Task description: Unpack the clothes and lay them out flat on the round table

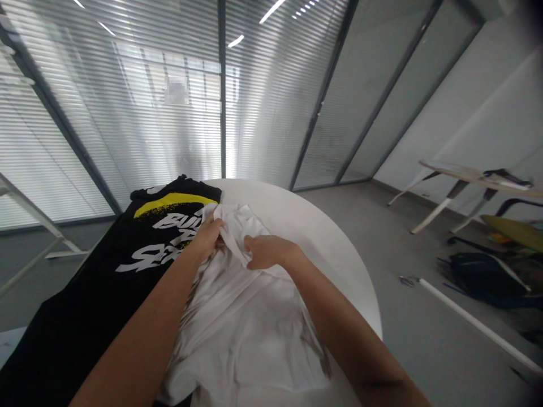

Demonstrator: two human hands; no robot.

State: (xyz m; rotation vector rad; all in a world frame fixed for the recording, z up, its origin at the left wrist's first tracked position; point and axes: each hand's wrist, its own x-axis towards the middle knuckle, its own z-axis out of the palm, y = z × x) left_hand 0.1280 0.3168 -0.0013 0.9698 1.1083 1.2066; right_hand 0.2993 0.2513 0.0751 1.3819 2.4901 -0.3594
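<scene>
A crumpled white garment [254, 322], perhaps a T-shirt, lies across the near part of the round white table [322, 232]. At its far end my left hand [207, 236] is closed on the bunched cloth. My right hand [265, 251] pinches the same fabric a little to the right, with a raised fold between the two hands. To the left is a black T-shirt [93, 294] with white lettering and a yellow stripe, spread out and partly covered by the white garment and my left forearm.
Glass partitions with blinds [271, 102] stand behind the table. On the right are a wooden-topped table [462, 172], a dark bag [483, 277] on the floor and a white pole [475, 322]. A white metal frame [40, 212] stands at the left.
</scene>
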